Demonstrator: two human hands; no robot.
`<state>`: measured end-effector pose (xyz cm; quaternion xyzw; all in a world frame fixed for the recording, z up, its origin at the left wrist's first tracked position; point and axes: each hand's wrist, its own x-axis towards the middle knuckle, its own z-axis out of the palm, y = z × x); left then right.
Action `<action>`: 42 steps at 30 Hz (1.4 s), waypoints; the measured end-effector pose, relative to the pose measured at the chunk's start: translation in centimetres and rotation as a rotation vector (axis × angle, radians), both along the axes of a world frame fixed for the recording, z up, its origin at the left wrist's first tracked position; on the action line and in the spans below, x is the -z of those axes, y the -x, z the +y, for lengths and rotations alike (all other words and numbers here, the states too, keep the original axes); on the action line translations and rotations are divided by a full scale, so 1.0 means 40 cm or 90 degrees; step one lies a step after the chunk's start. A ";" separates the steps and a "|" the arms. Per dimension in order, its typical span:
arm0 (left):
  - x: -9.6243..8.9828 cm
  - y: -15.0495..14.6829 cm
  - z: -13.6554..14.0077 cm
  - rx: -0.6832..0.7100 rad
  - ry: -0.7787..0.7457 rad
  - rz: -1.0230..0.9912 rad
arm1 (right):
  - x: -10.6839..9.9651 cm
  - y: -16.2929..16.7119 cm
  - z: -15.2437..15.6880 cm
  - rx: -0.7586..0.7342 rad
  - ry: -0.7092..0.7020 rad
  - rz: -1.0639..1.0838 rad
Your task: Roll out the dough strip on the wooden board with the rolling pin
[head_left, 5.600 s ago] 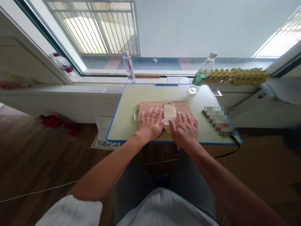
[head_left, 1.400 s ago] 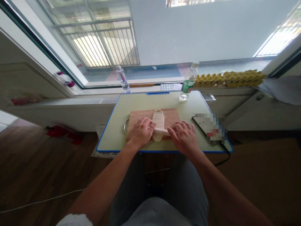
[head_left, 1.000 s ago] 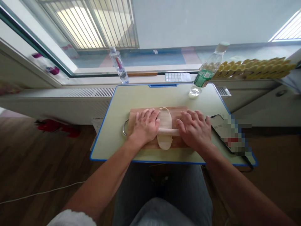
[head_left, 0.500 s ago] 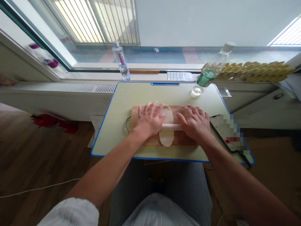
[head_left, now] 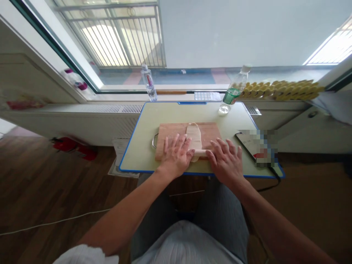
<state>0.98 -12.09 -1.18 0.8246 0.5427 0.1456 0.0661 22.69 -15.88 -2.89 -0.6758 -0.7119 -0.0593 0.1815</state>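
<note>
A pale rolling pin point(head_left: 200, 152) lies crosswise over a long, flat sheet of dough point(head_left: 194, 136) on a wooden cutting board point(head_left: 173, 130). My left hand point(head_left: 177, 152) rests palm down over the pin's left end, fingers stretched out and spread. Over the right end lies my right hand point(head_left: 226, 158), also flat with its fingers apart and its thumb along the pin. Only the pin's middle shows between my thumbs; both ends are hidden under my hands. The dough's near tip sticks out slightly below the pin.
The board sits on a small blue-edged table point(head_left: 143, 135). A green-labelled bottle point(head_left: 232, 93) stands at its back right, a phone point(head_left: 253, 148) lies at the right. A clear bottle point(head_left: 149, 84) stands by the window. A red fire extinguisher point(head_left: 74, 147) is on the floor at left.
Both hands and the rolling pin have moved toward me along the dough, uncovering more of its far part. The camera view has shifted a little.
</note>
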 end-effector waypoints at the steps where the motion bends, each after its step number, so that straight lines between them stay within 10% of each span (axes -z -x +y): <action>1: 0.004 0.003 -0.010 0.001 -0.005 -0.003 | 0.001 -0.001 -0.015 -0.016 -0.001 0.007; 13: -0.025 -0.021 -0.043 -0.085 -0.121 -0.088 | -0.023 -0.061 0.024 -0.015 -0.018 0.092; 25: -0.023 -0.074 0.004 0.015 0.043 -0.086 | -0.016 -0.040 0.056 0.007 0.009 0.099; 42: 0.003 -0.071 0.009 0.063 0.004 -0.086 | -0.018 -0.038 0.052 0.021 0.012 0.059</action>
